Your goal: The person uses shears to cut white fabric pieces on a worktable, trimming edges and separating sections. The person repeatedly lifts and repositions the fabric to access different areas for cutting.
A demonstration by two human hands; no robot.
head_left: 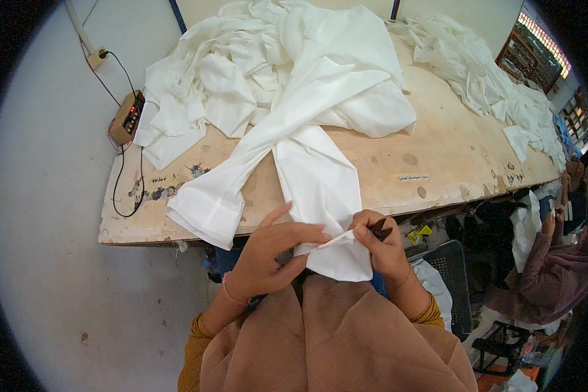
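A white garment (317, 166) stretches from the cloth pile toward me, its near end hanging over the table's front edge. One long tube-like part, a sleeve or leg (209, 199), lies to the left. My left hand (271, 251) pinches the folded edge near my lap, one finger raised. Beside it, my right hand (384, 251) is closed on the same edge between thumb and fingers. A small dark tool (380, 228) sticks out of the right hand; it resembles thread snips, but its shape is partly hidden.
Crumpled white cloth (225, 78) is heaped at the back of the wooden table (385, 186), with more cloth (483, 85) at right. A wired control box (127, 117) hangs by the left wall. A dark plastic crate (454, 281) stands at right, near another person (555, 274).
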